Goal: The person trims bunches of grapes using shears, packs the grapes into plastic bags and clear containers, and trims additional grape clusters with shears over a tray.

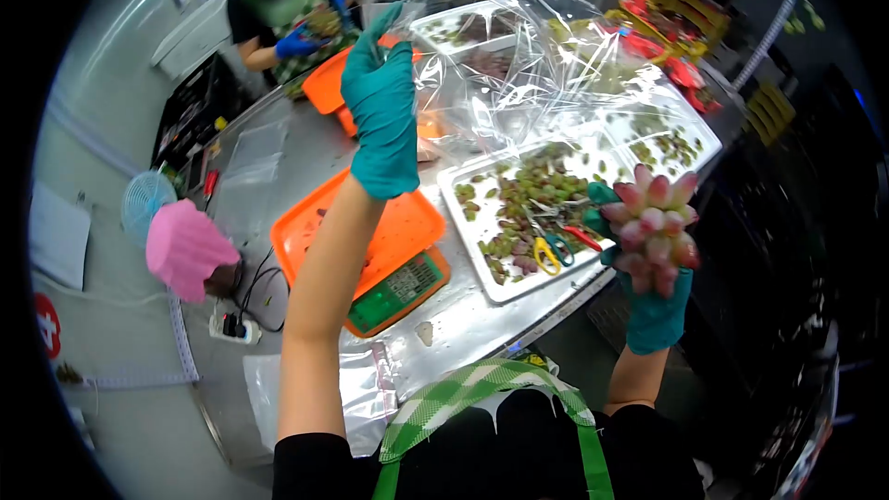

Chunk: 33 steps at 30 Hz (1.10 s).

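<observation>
Metal tabletop [460,341] runs through the middle of a cluttered workroom, where another person [301,14] in blue gloves stands across the far corner, holding a plant of their own. Close by, the left hand [381,116], in a green glove, is raised above the table, its fingers apparently pinching the edge of a big sheet of clear plastic [519,60]; the exact grip is hard to make out against the glare. Held that high, the sheet stands up off the table rather than lying flat over the trays.

Out past the table's near edge, the right hand [657,315], gloved too, grasps a pink plant [656,231]. The fingers curl round its side and the palm sits under it, probably so the weight rests below and the plump leaves are not squeezed.

Between the two hands lies a white tray [475,241], whose raised rim seems to hold in the loose leaves [546,185]. Scissors with yellow handles [546,257] rest inside it, handles towards the person, which looks handy for reaching. An orange tray [407,222] sits on a scale [398,292], its display facing the near side, presumably for easy reading.
</observation>
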### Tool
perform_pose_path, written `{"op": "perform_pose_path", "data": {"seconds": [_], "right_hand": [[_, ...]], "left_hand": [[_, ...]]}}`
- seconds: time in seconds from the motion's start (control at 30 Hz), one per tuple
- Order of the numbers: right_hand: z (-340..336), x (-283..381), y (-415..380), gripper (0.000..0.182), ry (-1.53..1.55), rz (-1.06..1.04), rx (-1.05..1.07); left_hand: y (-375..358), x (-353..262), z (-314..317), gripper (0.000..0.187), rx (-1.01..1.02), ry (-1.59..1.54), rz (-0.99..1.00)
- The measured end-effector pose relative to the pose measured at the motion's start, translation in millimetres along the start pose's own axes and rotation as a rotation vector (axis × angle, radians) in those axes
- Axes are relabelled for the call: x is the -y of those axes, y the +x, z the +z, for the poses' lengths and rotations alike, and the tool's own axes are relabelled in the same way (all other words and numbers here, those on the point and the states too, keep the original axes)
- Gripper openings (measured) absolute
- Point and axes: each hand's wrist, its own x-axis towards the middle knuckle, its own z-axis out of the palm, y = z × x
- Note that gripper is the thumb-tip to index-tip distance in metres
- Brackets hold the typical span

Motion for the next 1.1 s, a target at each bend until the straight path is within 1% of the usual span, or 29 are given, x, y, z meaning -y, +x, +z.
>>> {"op": "perform_pose_path", "data": {"seconds": [0.07,0.1,0.13,0.17,0.2,0.23,0.27,0.3,0.33,0.37,0.43,0.47,0.5,0.57,0.6,0.63,0.67,0.7,0.73,0.77,0.8,0.87,0.93,0.97,1.07,1.1], "right_hand": [[7.1,10.4,-25.2,0.062,-0.046,-0.153,-0.178],[-14.2,15.5,-27.1,0.063,0.206,0.023,0.155],[-24.9,19.2,-28.2,0.059,0.438,0.206,0.314],[-35.7,23.0,-29.3,0.056,0.636,0.425,0.436],[-28.5,19.3,-31.0,0.05,0.581,0.379,0.376],[-21.5,15.7,-32.6,0.045,0.523,0.336,0.316],[-16.7,10.7,-30.0,0.041,0.352,0.16,0.266],[-12.0,5.7,-27.6,0.037,0.168,0.0,0.187],[-17.2,4.9,-14.2,0.034,0.119,-0.028,0.126],[-18.8,5.4,-2.5,0.036,0.091,-0.003,0.131],[-28.2,9.6,13.9,0.03,0.121,0.031,0.13],[-35.7,10.8,19.7,0.028,0.075,0.03,0.208],[-50.0,4.5,27.1,0.027,-0.116,-0.114,0.085],[-74.5,-16.1,41.6,0.024,-0.494,-0.385,-0.169],[-72.1,-20.3,43.7,0.023,-0.537,-0.369,-0.204],[-69.1,-25.2,44.9,0.022,-0.579,-0.349,-0.241],[-67.3,-28.4,46.5,0.022,-0.623,-0.331,-0.275],[-74.5,-33.0,52.0,0.022,-0.735,-0.339,-0.344],[-82.7,-34.5,56.3,0.023,-0.797,-0.254,-0.351],[-91.3,-34.4,60.4,0.026,-0.858,-0.169,-0.357],[-94.7,-36.7,66.5,0.029,-0.68,-0.177,-0.311],[-101.5,-41.3,78.8,0.035,-0.317,-0.176,-0.23],[-110.5,-46.5,87.9,0.037,0.103,-0.135,-0.05],[-129.5,-49.2,98.1,0.04,0.136,-0.099,0.012],[-90.0,-48.6,88.9,0.041,0.141,-0.161,-0.063],[-86.8,-48.5,91.3,0.04,0.153,-0.15,-0.06]], "left_hand": [[0.2,11.9,30.3,0.032,0.064,0.134,0.085],[-0.5,22.2,41.3,0.031,0.102,0.221,0.14],[-3.9,33.6,51.0,0.03,0.14,0.308,0.196],[-12.6,47.5,62.3,0.029,0.202,0.281,0.115],[-28.8,39.8,75.3,0.029,0.263,0.414,0.107],[-43.5,46.7,83.6,0.031,0.373,0.407,0.127],[-57.7,52.9,91.3,0.033,0.48,0.399,0.151],[-74.3,40.8,98.2,0.033,0.541,0.41,0.082],[-87.4,29.0,101.8,0.033,0.601,0.424,0.014],[-96.8,41.0,104.1,0.034,0.629,0.173,-0.211],[-98.1,37.1,101.1,0.032,0.711,0.271,-0.349],[-99.1,34.9,98.6,0.031,0.747,0.324,-0.417],[-100.4,23.6,98.2,0.03,0.74,0.284,-0.529],[-106.5,27.3,96.9,0.029,0.764,0.315,-0.478],[-109.3,28.4,96.2,0.028,0.774,0.331,-0.453],[-115.8,21.3,98.1,0.027,0.765,0.402,-0.384],[-124.1,22.4,97.0,0.028,0.766,0.395,-0.154],[-128.8,14.2,97.7,0.031,0.827,0.475,-0.127],[-133.7,5.9,97.9,0.033,0.889,0.554,-0.099],[-142.6,8.5,95.0,0.044,0.933,0.605,0.062],[-148.7,4.9,94.5,0.051,0.985,0.723,0.206],[-168.1,5.7,88.8,0.056,1.028,0.79,0.272],[-188.2,-1.2,80.1,0.058,1.089,0.827,0.235],[-199.8,5.1,74.9,0.059,1.085,0.821,0.244],[-215.4,0.5,72.4,0.059,1.005,0.794,0.114],[-217.4,3.8,68.6,0.058,0.989,0.722,0.077]]}}
